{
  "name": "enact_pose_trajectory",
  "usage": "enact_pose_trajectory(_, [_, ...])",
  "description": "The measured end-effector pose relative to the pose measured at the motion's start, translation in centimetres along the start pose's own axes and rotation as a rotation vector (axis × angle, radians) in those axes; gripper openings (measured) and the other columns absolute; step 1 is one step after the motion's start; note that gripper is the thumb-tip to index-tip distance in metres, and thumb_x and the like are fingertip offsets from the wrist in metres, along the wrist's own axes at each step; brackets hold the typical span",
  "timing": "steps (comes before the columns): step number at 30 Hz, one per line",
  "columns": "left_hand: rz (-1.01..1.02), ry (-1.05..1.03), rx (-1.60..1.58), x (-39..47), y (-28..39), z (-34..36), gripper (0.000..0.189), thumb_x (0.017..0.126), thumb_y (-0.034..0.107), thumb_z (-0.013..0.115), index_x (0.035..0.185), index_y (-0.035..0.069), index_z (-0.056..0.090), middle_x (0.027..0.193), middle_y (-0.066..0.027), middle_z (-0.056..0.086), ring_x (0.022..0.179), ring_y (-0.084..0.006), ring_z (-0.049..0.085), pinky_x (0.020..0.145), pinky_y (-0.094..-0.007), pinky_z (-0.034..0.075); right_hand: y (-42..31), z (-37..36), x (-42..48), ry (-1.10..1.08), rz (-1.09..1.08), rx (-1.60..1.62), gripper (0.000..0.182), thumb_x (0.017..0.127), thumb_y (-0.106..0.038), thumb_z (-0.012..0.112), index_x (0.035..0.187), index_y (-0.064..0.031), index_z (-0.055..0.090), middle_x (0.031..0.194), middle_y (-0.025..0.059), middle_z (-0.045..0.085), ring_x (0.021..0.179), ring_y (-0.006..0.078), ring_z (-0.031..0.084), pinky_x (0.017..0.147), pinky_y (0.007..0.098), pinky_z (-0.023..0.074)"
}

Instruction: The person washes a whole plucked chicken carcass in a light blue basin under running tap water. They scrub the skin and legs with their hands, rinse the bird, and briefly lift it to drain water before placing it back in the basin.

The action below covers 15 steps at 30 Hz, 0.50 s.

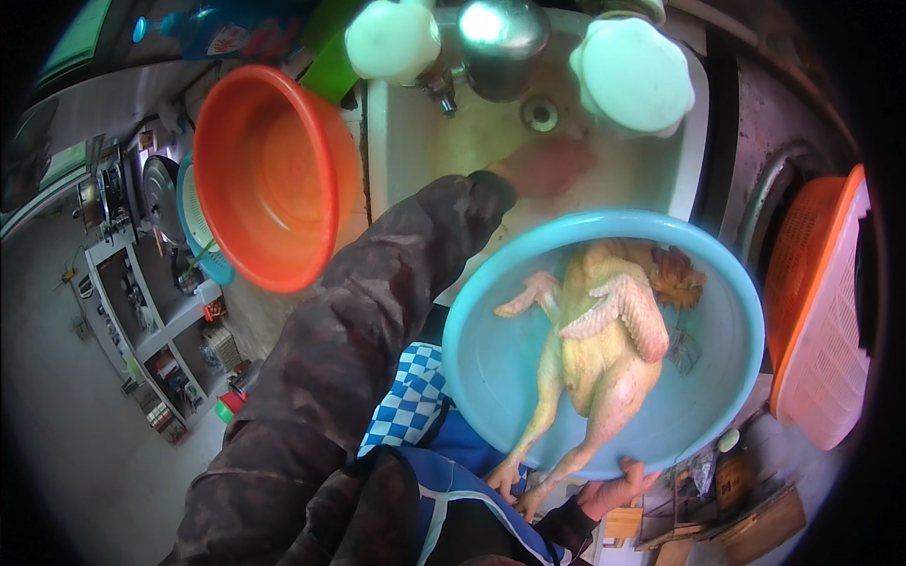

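A light-blue plastic basin (476, 354) is close before me, its far rim over the front of the sink. In it lies a whole plucked chicken (601, 339), its feet hanging over the near rim and brown feathers left about its head. My right hand (621, 488) grips the basin's lower rim, the fingers partly hidden beneath it. In the white sink (396, 134), my left hand (555, 166) reaches over the bottom below the drain (539, 114). It is blurred, so its fingers cannot be made out.
A metal faucet (501, 49) with white knobs (632, 74) overhangs the sink. An orange basin (272, 177) stands at left and an orange-and-pink plastic basket (814, 318) at right. A blue checkered cloth (405, 403) is by my body; shelves (152, 332) stand farther left.
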<state>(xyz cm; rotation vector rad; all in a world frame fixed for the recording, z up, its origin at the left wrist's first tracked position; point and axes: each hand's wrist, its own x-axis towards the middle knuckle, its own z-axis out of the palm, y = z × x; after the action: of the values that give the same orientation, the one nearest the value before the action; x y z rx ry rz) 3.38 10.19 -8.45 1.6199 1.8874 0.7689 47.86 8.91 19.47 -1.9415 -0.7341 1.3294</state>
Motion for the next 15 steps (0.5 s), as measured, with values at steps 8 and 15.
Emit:
enact_pose_trajectory(8, [-0.415,-0.185,0.119,-2.5,3.0,-4.5,0.027,0.1,0.028,0.066,0.118,0.011,0.077,0.109,-0.0154,0.079,0.104,-0.0401,0.074,0.091,-0.0517,0.058,-0.4,0.9,-0.6,0.045,-0.008,0.003,0.063,0.074,0.002,0.053,0.137,0.0069,0.058,0.125,0.0146,0.065,0.108,0.0278,0.063,0.102,0.0412,0.0524])
enact_pose_trajectory(15, [-0.422,-0.034,0.245,-3.5,-0.3,-4.3,0.032,0.103,0.029,0.06,0.122,0.005,0.068,0.101,-0.0197,0.079,0.095,-0.0424,0.077,0.079,-0.0546,0.059,-0.4,1.1,-0.5,0.038,-0.012,0.022,0.06,0.075,0.004,0.053,0.134,0.004,0.06,0.114,0.0114,0.064,0.096,0.0236,0.059,0.091,0.0358,0.0517])
